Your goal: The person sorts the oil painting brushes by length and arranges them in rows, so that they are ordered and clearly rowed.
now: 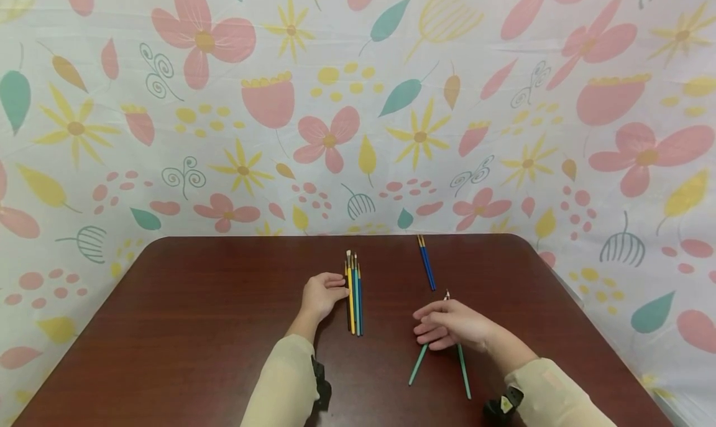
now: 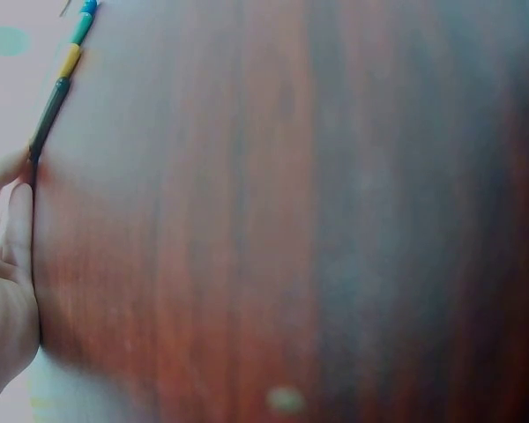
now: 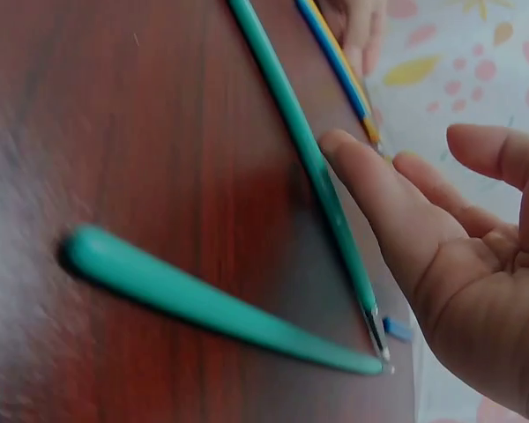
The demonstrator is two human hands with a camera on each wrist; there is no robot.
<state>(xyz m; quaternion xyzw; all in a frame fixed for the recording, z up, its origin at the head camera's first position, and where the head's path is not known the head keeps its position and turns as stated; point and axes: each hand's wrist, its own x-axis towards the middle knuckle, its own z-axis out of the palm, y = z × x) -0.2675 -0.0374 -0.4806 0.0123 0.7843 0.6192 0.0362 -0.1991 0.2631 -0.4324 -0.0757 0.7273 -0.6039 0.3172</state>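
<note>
My left hand (image 1: 322, 296) rests on the table at the left side of a row of paintbrushes. Its fingertips touch or nearly touch the outermost, a dark brush (image 2: 49, 119). Beside that lie a yellow brush (image 1: 351, 309), a teal brush (image 1: 357, 312) and a blue brush (image 1: 361, 315), bristles pointing away. My right hand (image 1: 455, 324) hovers over two green paintbrushes, fingers loosely extended and holding nothing. The left green brush (image 1: 417, 366) and right green brush (image 1: 464, 374) form a V upside down, tips meeting beyond the hand. In the right wrist view, a fingertip overlaps one green handle (image 3: 286, 106).
Two blue paintbrushes (image 1: 427, 268) lie side by side near the table's far edge. The dark brown table (image 1: 196, 327) has rounded far corners. Behind it hangs a white cloth (image 1: 335, 54) printed with flowers and leaves.
</note>
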